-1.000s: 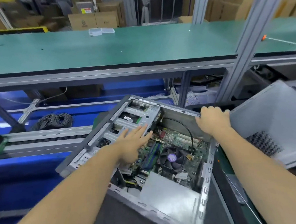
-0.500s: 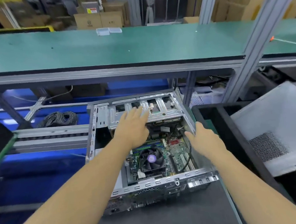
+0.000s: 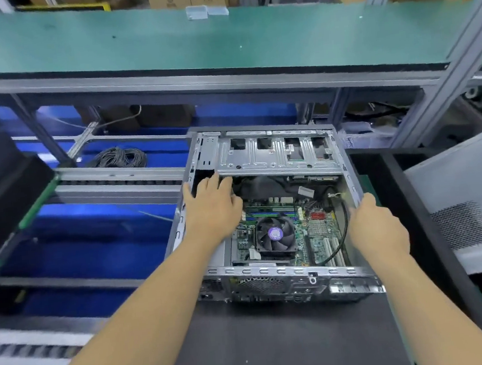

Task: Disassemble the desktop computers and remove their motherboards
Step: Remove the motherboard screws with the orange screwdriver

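A grey steel desktop case [image 3: 276, 289] lies open on the dark mat, blue gap at nine o'clock, black bin wall [image 3: 420, 224] at three. The left hand [image 3: 211, 207] reaches under the silver drive cage [image 3: 272, 157]; what it grasps is hidden. The right hand [image 3: 376, 225] grips the case's right wall. The green motherboard [image 3: 315, 234] sits inside.

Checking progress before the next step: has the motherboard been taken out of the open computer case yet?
No, the motherboard lies inside the computer case, fan on it.
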### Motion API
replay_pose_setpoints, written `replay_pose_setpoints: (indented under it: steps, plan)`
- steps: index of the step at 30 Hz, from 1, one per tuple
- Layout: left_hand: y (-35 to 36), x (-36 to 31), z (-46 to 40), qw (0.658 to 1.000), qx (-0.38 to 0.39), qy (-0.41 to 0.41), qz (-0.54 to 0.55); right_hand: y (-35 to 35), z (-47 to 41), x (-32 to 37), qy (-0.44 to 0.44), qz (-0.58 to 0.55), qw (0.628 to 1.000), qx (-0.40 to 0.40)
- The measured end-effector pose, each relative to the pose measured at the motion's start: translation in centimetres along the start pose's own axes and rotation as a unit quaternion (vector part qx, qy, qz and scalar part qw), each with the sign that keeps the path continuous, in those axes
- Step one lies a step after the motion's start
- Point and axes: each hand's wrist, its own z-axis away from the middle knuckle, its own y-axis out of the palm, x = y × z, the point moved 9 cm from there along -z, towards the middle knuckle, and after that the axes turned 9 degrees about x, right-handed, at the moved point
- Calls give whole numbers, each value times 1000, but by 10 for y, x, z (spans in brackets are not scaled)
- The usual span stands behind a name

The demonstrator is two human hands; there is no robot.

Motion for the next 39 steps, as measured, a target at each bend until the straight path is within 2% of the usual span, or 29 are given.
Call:
replay_pose_setpoints:
  steps: [4,9,12,14,15,18,20,22,26,29,31,33,36,39]
  plan:
    - [-6,-7,9,1000,-3,23,17,-5,6,15,-29,-12,1000,0]
    - [-6,-7,40,991,51,124,-5,-13,26,62,-106,-25,994,-24]
    - [-12,4,71,979,83,184,11,-3,61,117,-212,-137,967,-2]
    - [-26,20,99,973,41,226,18,4,98,160,-284,-171,943,3]
    - [-35,32,114,971,-11,237,6,9,118,180,-316,-173,933,1]
    - [-45,94,161,971,-162,175,8,27,178,235,-416,-150,897,-25]
    - [-29,135,184,981,-153,115,13,42,217,263,-483,-105,868,-51]
    - [0,168,201,993,-86,79,28,57,242,278,-524,-57,848,-64]
    - [48,216,223,996,-5,-14,93,68,252,274,-540,-19,836,-93]
    - [81,224,227,977,69,-75,188,67,248,266,-544,-22,833,-99]
    - [87,213,225,954,82,-84,276,58,236,254,-515,-39,848,-118]
    - [78,198,215,921,59,-84,375,49,220,236,-479,-57,866,-134]
    - [51,161,181,874,47,-44,481,26,190,200,-429,-83,881,-182]
    - [21,118,129,830,40,-41,555,-13,146,147,-320,-79,911,-247]
